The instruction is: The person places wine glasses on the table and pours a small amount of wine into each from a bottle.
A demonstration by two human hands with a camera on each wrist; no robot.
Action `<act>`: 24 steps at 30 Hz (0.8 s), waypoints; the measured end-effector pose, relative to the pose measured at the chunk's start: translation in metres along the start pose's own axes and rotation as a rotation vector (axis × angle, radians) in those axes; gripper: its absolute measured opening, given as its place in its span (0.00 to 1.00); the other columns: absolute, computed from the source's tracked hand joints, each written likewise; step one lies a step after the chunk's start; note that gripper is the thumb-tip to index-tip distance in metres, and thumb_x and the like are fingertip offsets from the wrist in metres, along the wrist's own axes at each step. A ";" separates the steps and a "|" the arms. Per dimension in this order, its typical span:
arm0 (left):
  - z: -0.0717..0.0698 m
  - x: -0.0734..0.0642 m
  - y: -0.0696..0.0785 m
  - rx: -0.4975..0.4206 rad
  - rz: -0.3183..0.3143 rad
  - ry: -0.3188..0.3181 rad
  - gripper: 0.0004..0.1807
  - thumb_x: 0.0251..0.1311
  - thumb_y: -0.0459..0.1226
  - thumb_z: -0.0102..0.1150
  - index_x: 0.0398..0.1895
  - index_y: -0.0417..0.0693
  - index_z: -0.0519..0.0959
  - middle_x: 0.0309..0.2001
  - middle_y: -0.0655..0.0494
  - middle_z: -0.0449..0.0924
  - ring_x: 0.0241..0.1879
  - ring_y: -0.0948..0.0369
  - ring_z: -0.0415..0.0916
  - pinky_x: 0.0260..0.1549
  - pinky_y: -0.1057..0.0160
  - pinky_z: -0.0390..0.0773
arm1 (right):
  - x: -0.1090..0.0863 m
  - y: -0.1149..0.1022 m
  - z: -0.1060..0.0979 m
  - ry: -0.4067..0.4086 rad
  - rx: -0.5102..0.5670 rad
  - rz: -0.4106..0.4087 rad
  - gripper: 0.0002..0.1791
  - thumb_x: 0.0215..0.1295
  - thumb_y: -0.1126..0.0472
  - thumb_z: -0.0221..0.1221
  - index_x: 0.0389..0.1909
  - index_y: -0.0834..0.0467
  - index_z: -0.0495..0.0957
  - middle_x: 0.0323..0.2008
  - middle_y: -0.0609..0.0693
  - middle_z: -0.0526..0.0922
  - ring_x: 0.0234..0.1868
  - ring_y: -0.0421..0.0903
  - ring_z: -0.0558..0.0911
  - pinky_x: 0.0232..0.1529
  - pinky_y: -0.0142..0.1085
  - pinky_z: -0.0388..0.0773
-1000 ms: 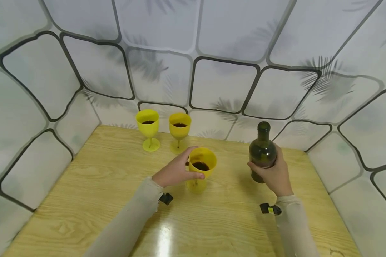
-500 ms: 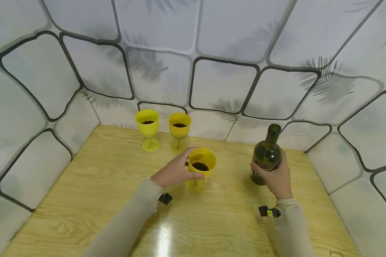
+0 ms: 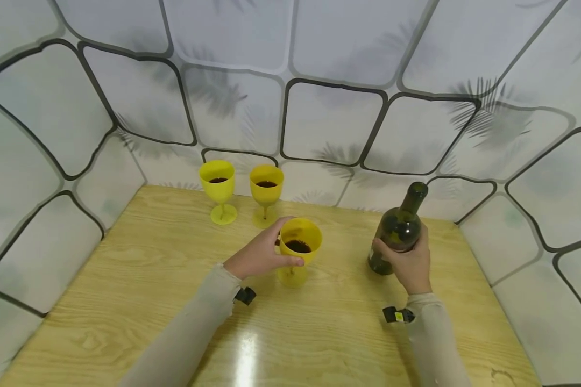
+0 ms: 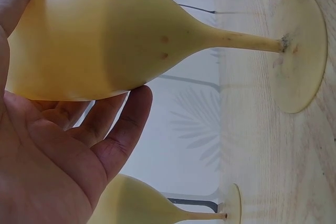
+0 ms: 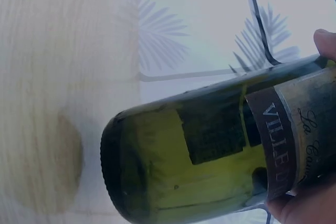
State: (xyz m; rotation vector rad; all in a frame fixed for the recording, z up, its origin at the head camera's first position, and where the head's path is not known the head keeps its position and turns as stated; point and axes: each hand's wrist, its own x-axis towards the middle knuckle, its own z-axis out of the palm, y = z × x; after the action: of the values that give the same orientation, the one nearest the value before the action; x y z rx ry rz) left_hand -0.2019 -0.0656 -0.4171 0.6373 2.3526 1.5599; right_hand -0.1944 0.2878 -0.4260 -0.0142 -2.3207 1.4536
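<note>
My left hand grips the bowl of a yellow goblet, thumb in front and fingers behind. Dark liquid shows inside it. In the left wrist view the goblet's foot stands on the table. My right hand holds a dark green wine bottle around its body, the neck leaning to the right. In the right wrist view the bottle's base is raised off the table, and a label shows partly. My right fingers are mostly hidden behind the bottle.
Two more yellow goblets, one at the far left and one beside it, stand at the back with dark liquid in them. The wood-grain table meets patterned walls at the back and both sides.
The bottle has gone from nearly upright to leaning, its neck moving right. My left hand keeps its grip on the goblet. The head view has shifted slightly.
</note>
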 end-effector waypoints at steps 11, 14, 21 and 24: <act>-0.002 0.000 -0.003 -0.017 0.015 -0.004 0.53 0.55 0.57 0.76 0.80 0.69 0.55 0.69 0.65 0.67 0.64 0.59 0.71 0.66 0.44 0.71 | 0.003 0.007 0.002 0.046 0.046 0.055 0.48 0.58 0.62 0.75 0.76 0.47 0.59 0.64 0.51 0.74 0.61 0.42 0.74 0.65 0.46 0.71; -0.001 0.000 -0.003 -0.016 0.012 -0.004 0.53 0.55 0.57 0.76 0.80 0.69 0.55 0.69 0.65 0.67 0.65 0.58 0.71 0.66 0.44 0.71 | 0.004 0.011 0.002 0.057 0.065 0.071 0.48 0.58 0.61 0.76 0.76 0.47 0.59 0.64 0.49 0.74 0.61 0.40 0.74 0.65 0.45 0.71; 0.000 0.001 -0.004 -0.023 0.019 -0.010 0.52 0.55 0.57 0.76 0.80 0.68 0.56 0.68 0.65 0.68 0.64 0.58 0.71 0.66 0.44 0.71 | 0.006 0.020 -0.001 0.100 0.135 0.123 0.48 0.58 0.62 0.76 0.75 0.47 0.59 0.60 0.43 0.74 0.59 0.40 0.74 0.63 0.39 0.70; 0.000 0.001 -0.003 -0.021 0.010 -0.006 0.52 0.55 0.57 0.76 0.79 0.69 0.55 0.69 0.66 0.67 0.64 0.57 0.71 0.66 0.44 0.71 | 0.008 0.022 -0.004 0.104 0.137 0.155 0.49 0.59 0.60 0.75 0.76 0.46 0.57 0.61 0.44 0.72 0.60 0.40 0.73 0.65 0.39 0.70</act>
State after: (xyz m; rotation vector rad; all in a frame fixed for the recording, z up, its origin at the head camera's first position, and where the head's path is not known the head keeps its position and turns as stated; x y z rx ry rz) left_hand -0.2035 -0.0664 -0.4202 0.6497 2.3285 1.5826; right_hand -0.2046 0.3029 -0.4414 -0.2306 -2.1740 1.6432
